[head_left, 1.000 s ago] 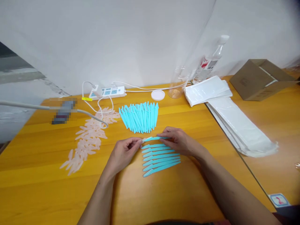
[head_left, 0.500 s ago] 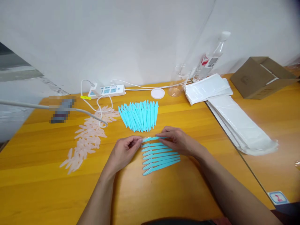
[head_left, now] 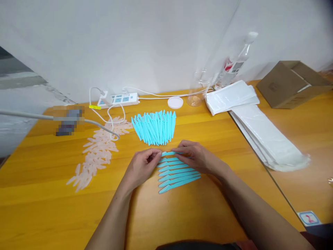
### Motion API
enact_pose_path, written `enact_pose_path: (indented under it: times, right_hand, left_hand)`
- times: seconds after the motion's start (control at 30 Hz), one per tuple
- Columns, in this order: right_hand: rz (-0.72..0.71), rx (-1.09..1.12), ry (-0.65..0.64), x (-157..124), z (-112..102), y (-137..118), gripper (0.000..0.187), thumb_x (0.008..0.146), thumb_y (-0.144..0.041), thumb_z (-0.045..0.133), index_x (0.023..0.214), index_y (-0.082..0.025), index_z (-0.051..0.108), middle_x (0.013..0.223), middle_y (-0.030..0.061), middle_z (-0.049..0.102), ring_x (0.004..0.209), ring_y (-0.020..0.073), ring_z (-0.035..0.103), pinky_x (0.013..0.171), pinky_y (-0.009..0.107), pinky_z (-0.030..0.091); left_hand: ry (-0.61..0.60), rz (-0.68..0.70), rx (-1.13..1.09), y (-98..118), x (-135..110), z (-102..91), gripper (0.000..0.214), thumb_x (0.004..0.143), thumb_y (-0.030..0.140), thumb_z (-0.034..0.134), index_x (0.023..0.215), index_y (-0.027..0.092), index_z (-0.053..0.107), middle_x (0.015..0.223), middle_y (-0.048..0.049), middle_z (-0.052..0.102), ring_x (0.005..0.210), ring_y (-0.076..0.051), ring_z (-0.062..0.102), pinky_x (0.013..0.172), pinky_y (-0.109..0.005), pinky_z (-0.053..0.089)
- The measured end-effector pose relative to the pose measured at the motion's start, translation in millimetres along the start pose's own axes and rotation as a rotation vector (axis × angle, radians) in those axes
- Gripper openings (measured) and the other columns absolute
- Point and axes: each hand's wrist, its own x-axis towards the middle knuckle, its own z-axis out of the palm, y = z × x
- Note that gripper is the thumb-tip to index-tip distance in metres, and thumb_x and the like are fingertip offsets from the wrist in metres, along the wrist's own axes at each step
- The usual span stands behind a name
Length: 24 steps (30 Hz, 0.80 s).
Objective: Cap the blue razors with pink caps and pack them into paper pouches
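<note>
My left hand point(head_left: 142, 167) and my right hand point(head_left: 196, 157) meet over one thin blue razor point(head_left: 169, 153). The left fingers pinch its left end, where a clear cap was showing; the right fingers hold its handle. Just below lies a neat row of several blue razors point(head_left: 178, 173) side by side on the yellow wooden table point(head_left: 52, 201). Behind the hands sits a fanned pile of blue razors point(head_left: 154, 127). To the left, a long scatter of clear pinkish caps point(head_left: 97, 154) runs diagonally across the table.
A white power strip point(head_left: 118, 100) with cables lies at the back by the wall. A white lid point(head_left: 175, 102), a clear bottle point(head_left: 234, 62), stacks of white bags point(head_left: 260, 132) and a brown cardboard box point(head_left: 291, 83) stand to the right. A grey cable point(head_left: 31, 116) crosses the left side.
My left hand has slid right along the razor, covering the clear cap at its end. The right hand stays on the handle. The view has tilted slightly.
</note>
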Motion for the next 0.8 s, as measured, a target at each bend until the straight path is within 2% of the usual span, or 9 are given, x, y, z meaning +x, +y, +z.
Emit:
enact_pose_path:
  times: [0.17, 0.37, 0.7, 0.8]
  right_hand:
    - [0.054, -0.112, -0.020, 0.2, 0.9, 0.8, 0.026, 0.100, -0.023, 0.051, 0.094, -0.017, 0.076, 0.084, 0.0067, 0.063, 0.082, 0.0172, 0.058, 0.075, 0.027, 0.044]
    - [0.037, -0.186, -0.040, -2.5, -4.0, 2.3, 0.023, 0.097, -0.022, 0.055, 0.083, -0.017, 0.073, 0.082, 0.0055, 0.057, 0.080, 0.0175, 0.053, 0.074, 0.028, 0.042]
    - [-0.013, -0.184, -0.019, 1.0, 4.7, 4.6, 0.021, 0.096, -0.020, 0.056, 0.100, -0.019, 0.077, 0.085, 0.0070, 0.060, 0.084, 0.0190, 0.054, 0.077, 0.031, 0.042]
    - [0.013, -0.111, 0.009, -0.7, 4.5, 4.2, 0.022, 0.097, -0.020, 0.055, 0.104, -0.020, 0.076, 0.087, 0.0070, 0.063, 0.084, 0.0183, 0.057, 0.076, 0.030, 0.044]
  left_hand:
    - [0.058, 0.152, 0.163, -6.8, 2.7, -5.6, 0.018, 0.095, 0.031, 0.058, 0.095, 0.023, 0.075, 0.099, -0.0049, 0.072, 0.093, -0.018, 0.065, 0.084, -0.029, 0.049]
    - [0.056, 0.146, 0.165, -12.4, -0.8, -8.7, 0.020, 0.095, 0.029, 0.058, 0.104, 0.024, 0.075, 0.103, -0.0062, 0.070, 0.093, -0.018, 0.065, 0.082, -0.030, 0.050]
    - [0.033, 0.157, 0.188, -13.4, -2.1, -10.0, 0.022, 0.096, 0.030, 0.056, 0.105, 0.023, 0.074, 0.102, -0.0059, 0.072, 0.091, -0.018, 0.066, 0.082, -0.031, 0.051]
    - [0.057, 0.143, 0.209, -15.0, -4.2, -20.2, 0.024, 0.096, 0.031, 0.055, 0.108, 0.023, 0.074, 0.105, -0.0053, 0.073, 0.093, -0.017, 0.067, 0.083, -0.030, 0.052]
